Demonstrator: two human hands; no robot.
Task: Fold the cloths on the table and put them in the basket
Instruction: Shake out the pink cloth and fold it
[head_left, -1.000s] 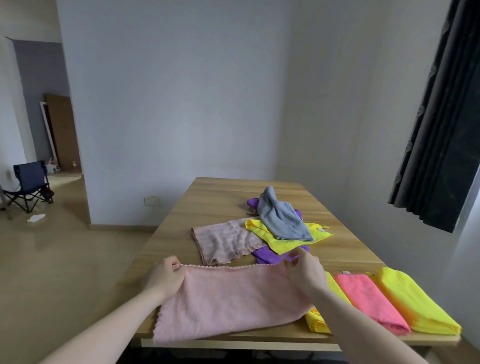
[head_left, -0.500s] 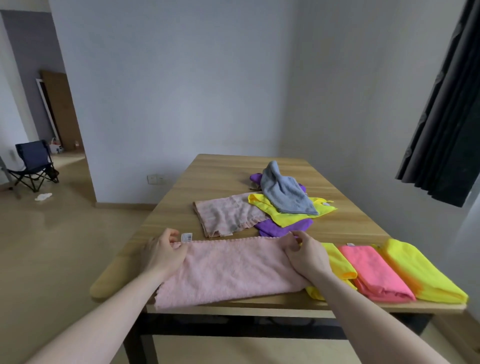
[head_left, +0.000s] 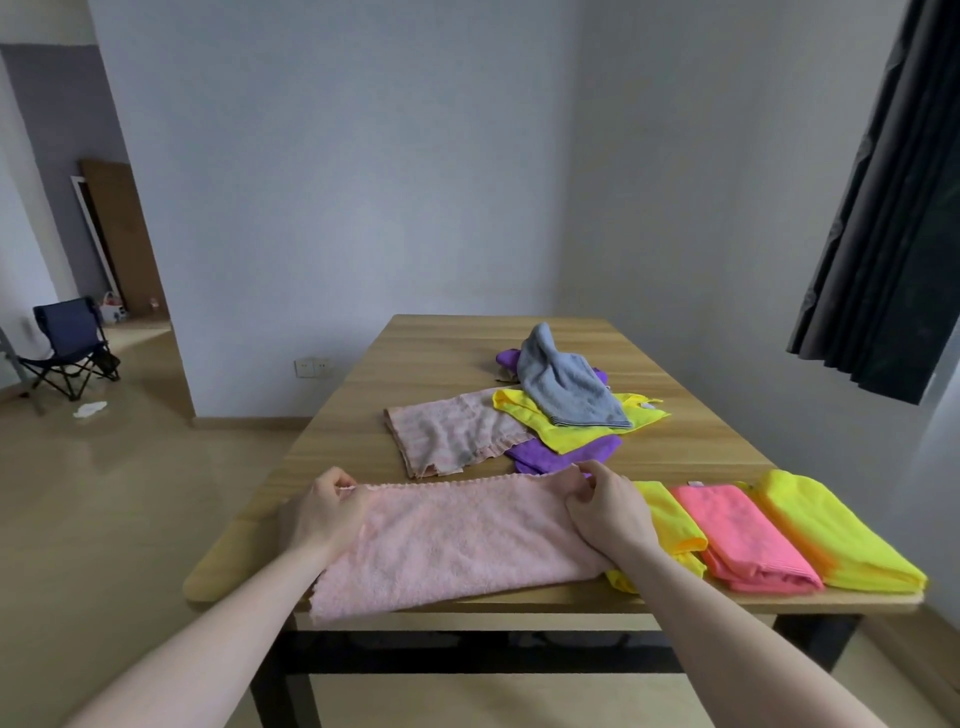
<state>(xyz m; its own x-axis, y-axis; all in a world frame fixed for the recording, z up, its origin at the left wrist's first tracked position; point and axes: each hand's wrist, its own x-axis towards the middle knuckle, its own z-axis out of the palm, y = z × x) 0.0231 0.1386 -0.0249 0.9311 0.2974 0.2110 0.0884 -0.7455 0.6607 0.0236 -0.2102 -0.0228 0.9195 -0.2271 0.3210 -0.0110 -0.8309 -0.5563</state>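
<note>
Pink cloth (head_left: 457, 540) lies spread along the near edge of the table (head_left: 467, 343), its front hem hanging a little over the lip, most likely so that the long strip has room to lie flat for the next fold. The left hand (head_left: 324, 512) pinches the far left corner, fingers curled shut on the scalloped edge; the right hand (head_left: 605, 506) does the same at the far right corner, thumb and fingers closed on the fabric. Holding both far corners at once keeps the edge taut and straight, which suggests the person means to carry that edge across or toward themselves to halve the cloth

To the right, touching one another in a row, sit three cloths already folded: a yellow one (head_left: 670, 519) partly under the right wrist, a coral one (head_left: 743, 535), and a second yellow one (head_left: 831, 530) nearest the table's end. They look set aside there to wait for the basket, which is not in view

Farther back a loose heap is left to do: a pale pink towel (head_left: 452, 434), a yellow cloth (head_left: 561, 426), a purple cloth (head_left: 566, 452) beneath it, and a grey cloth (head_left: 566, 384) on top. By this count the task seems near its middle
</note>
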